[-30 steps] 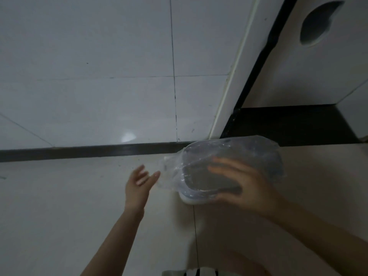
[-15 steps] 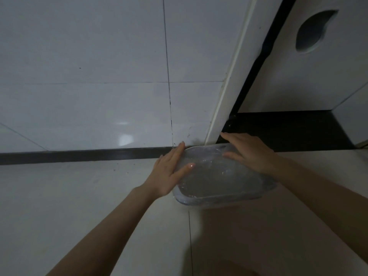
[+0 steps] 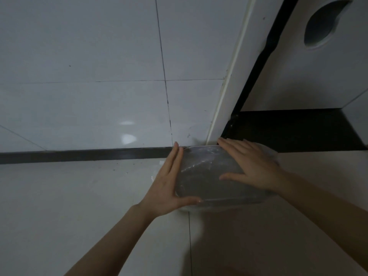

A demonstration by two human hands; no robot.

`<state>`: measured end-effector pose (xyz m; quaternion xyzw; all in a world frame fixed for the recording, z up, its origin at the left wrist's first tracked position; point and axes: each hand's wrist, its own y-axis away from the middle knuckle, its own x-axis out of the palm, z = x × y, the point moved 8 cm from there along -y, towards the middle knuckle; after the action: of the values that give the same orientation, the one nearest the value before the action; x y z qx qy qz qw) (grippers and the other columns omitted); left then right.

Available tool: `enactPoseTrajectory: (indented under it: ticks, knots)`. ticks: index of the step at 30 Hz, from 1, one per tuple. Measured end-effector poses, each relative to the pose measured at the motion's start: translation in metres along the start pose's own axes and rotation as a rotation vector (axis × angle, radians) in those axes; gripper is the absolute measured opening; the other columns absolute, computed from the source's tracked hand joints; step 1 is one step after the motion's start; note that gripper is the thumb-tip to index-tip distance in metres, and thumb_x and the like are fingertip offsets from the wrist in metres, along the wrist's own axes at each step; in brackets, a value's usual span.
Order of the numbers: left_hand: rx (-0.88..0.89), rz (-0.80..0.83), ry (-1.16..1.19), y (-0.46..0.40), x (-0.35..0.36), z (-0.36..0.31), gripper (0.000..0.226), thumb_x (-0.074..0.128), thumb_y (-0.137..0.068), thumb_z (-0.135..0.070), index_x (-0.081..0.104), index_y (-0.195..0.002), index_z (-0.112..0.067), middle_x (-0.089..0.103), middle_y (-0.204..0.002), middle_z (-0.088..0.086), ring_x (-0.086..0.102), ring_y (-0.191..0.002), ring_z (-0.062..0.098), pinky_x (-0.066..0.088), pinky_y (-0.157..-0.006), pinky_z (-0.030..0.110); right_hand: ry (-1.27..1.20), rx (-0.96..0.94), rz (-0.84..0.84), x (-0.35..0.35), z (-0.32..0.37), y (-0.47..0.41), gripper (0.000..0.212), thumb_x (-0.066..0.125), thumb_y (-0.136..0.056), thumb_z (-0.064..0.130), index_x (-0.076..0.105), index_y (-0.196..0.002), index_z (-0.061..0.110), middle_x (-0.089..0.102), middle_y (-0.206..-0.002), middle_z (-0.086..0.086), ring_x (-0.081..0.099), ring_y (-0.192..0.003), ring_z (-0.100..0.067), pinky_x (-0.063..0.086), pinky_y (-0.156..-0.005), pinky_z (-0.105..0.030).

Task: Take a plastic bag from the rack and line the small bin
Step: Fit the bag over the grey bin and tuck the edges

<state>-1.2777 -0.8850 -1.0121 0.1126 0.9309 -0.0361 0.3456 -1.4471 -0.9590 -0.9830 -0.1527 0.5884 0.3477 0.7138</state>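
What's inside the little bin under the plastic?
Only the clear plastic bag shows, spread across the small bin, with both hands pressing on it. Dim light and plastic hide the bottom.

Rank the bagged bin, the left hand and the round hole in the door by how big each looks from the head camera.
1. small bin with the plastic bag over it
2. left hand, roughly like the hole; it is nearer the camera, so unsure
3. round hole
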Motion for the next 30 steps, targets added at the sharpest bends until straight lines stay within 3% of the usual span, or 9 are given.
enactPoseTrajectory:
  ticks: [3, 6, 10, 14, 18, 20, 22, 25, 30]
  knots:
    - [-0.054, 0.031, 0.092, -0.005, -0.002, 0.006, 0.105, 0.054, -0.072, -0.07, -0.015, -0.144, -0.037, -0.004, -0.158, -0.015, 0.011, -0.143, 0.009, 0.025, -0.115, 0.046, -0.007, 0.008, -0.005, 0.001, 0.001, -0.006, 0.095, 0.02, -0.071, 0.079, 0.008, -0.147, 0.023, 0.014, -0.157, 0.003, 0.019, -0.141, -0.014, 0.005, -0.115, -0.034]
    - [-0.127, 0.069, 0.213, -0.011, -0.003, 0.014, 0.101, 0.057, -0.071, -0.069, -0.009, -0.143, -0.044, 0.012, -0.146, -0.034, 0.024, -0.135, 0.002, 0.032, -0.112, 0.037, -0.039, 0.036, 0.046, 0.003, 0.0, -0.012, 0.1, 0.019, -0.066, 0.084, 0.006, -0.147, 0.027, 0.017, -0.157, 0.003, 0.023, -0.139, -0.016, 0.012, -0.114, -0.036]
    - [-0.22, 0.152, 0.33, -0.02, 0.002, 0.025, 0.1, 0.064, -0.066, -0.067, -0.005, -0.137, -0.057, 0.013, -0.122, -0.056, 0.027, -0.127, -0.002, 0.034, -0.1, 0.021, -0.036, 0.061, 0.135, 0.004, -0.005, -0.02, 0.109, 0.03, -0.059, 0.088, 0.003, -0.146, 0.029, 0.023, -0.154, 0.001, 0.029, -0.134, -0.021, 0.022, -0.108, -0.037]
    - [-0.212, 0.207, 0.297, -0.022, 0.001, 0.026, 0.107, 0.068, -0.064, -0.062, -0.003, -0.142, -0.048, 0.014, -0.133, -0.043, 0.024, -0.134, 0.007, 0.028, -0.102, 0.024, -0.027, 0.059, 0.226, 0.005, -0.008, -0.02, 0.12, 0.042, -0.052, 0.087, -0.007, -0.145, 0.029, 0.011, -0.158, 0.002, 0.019, -0.14, -0.021, 0.014, -0.113, -0.037]
    - [-0.097, 0.102, 0.028, -0.017, -0.022, 0.013, 0.121, 0.063, -0.053, -0.077, -0.016, -0.14, -0.048, -0.011, -0.15, -0.03, -0.009, -0.139, -0.007, 0.005, -0.116, 0.045, -0.124, 0.036, 0.143, -0.014, -0.026, -0.001, 0.134, 0.054, -0.043, 0.089, -0.026, -0.137, 0.039, -0.013, -0.155, 0.009, -0.002, -0.143, -0.013, 0.004, -0.118, -0.044]
    - [-0.018, 0.11, -0.124, -0.012, -0.019, -0.001, 0.127, 0.062, -0.05, -0.08, -0.02, -0.14, -0.044, -0.014, -0.155, -0.02, -0.012, -0.141, -0.002, 0.001, -0.117, 0.053, -0.071, 0.03, 0.202, -0.012, -0.038, 0.019, 0.136, 0.055, -0.037, 0.091, -0.038, -0.125, 0.046, -0.025, -0.148, 0.014, -0.013, -0.14, -0.007, 0.002, -0.119, -0.044]
    - [-0.01, 0.138, -0.17, -0.01, -0.008, -0.009, 0.133, 0.064, -0.047, -0.081, -0.022, -0.139, -0.042, -0.012, -0.157, -0.013, -0.006, -0.144, 0.008, 0.007, -0.116, 0.057, -0.018, 0.032, 0.268, -0.004, -0.048, 0.039, 0.141, 0.06, -0.033, 0.089, -0.042, -0.122, 0.047, -0.03, -0.146, 0.014, -0.02, -0.138, -0.006, -0.003, -0.118, -0.039]
    - [-0.048, 0.153, -0.066, -0.01, 0.003, -0.009, 0.137, 0.074, -0.043, -0.074, -0.021, -0.139, -0.045, -0.014, -0.155, -0.019, 0.002, -0.144, 0.012, 0.023, -0.114, 0.053, -0.12, 0.07, 0.304, 0.003, -0.053, 0.052, 0.151, 0.077, -0.033, 0.074, -0.042, -0.122, 0.048, -0.035, -0.142, 0.02, -0.025, -0.133, 0.003, -0.007, -0.112, -0.028]
    - [-0.049, 0.171, 0.013, -0.013, 0.004, -0.002, 0.143, 0.082, -0.041, -0.064, -0.019, -0.14, -0.044, -0.005, -0.154, -0.015, 0.016, -0.14, 0.017, 0.039, -0.107, 0.049, -0.319, 0.125, 0.262, 0.002, -0.057, 0.054, 0.153, 0.087, -0.034, 0.058, -0.04, -0.12, 0.055, -0.035, -0.141, 0.024, -0.02, -0.135, 0.004, 0.001, -0.112, -0.028]
